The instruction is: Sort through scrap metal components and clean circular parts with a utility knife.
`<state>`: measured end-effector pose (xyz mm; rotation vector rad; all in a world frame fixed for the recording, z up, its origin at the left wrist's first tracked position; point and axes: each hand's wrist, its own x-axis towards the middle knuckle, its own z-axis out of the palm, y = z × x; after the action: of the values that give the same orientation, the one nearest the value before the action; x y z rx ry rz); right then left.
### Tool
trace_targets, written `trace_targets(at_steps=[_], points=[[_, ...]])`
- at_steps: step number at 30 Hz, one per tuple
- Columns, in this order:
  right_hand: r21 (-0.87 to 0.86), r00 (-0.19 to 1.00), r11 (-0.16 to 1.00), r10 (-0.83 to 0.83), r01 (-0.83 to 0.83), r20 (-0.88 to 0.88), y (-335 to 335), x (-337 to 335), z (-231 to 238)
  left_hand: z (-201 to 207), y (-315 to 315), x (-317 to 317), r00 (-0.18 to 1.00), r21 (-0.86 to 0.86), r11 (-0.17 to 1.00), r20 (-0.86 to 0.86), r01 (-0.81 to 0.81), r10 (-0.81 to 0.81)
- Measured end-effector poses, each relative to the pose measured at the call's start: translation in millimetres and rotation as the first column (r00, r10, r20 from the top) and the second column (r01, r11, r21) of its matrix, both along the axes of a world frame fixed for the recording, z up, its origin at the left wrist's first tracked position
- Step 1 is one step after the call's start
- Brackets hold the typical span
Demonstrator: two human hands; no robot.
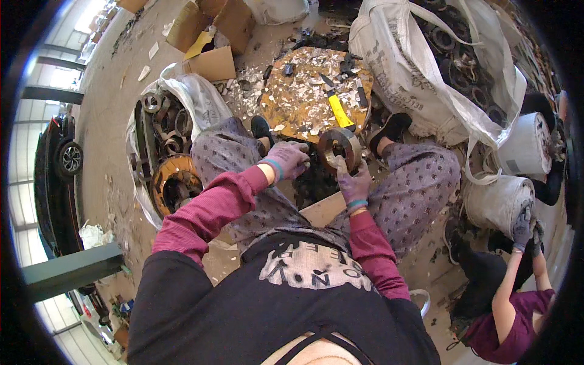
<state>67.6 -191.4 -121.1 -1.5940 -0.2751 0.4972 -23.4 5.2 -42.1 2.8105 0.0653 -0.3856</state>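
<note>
My right hand, in a greyish-purple glove, grips a thick metal ring by its near edge. The ring is dark outside and brownish within, and it tilts up over the near side of a round wooden work surface. My left hand, gloved alike, hovers left of the ring and apart from it. Its fingers are curled together; whatever they hold, if anything, I cannot make out. On the wood, among white flakes, lies a knife with a yellow handle and dark blade, pointing away from me.
A white sack of metal rings stands at my left; a larger sack of rings is at far right. An open cardboard box sits far left. Two whitish buckets, one nearer, and a co-worker are at right.
</note>
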Motion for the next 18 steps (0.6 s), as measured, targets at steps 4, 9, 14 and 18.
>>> trace_targets(at_steps=[4, 9, 14, 18], points=[[-0.004, 0.997, 0.998, -0.059, 0.060, 0.044, -4, -7, -12, 8, 2, 1, 0.970, 0.121, 0.988, -0.214, -0.092, 0.117], [0.109, 0.980, 0.988, -0.092, 0.112, -0.178, -4, -10, 37, -38, 4, -15, 0.998, -0.051, 0.997, -0.030, 0.052, -0.054], [0.007, 0.961, 0.991, -0.125, 0.130, -0.247, -8, -17, 44, -39, -13, -20, 0.986, -0.029, 1.000, -0.165, -0.011, 0.006], [0.061, 0.966, 0.991, -0.102, 0.120, -0.236, -6, -14, 29, -12, -26, -18, 0.949, -0.029, 0.988, -0.284, -0.150, 0.135]])
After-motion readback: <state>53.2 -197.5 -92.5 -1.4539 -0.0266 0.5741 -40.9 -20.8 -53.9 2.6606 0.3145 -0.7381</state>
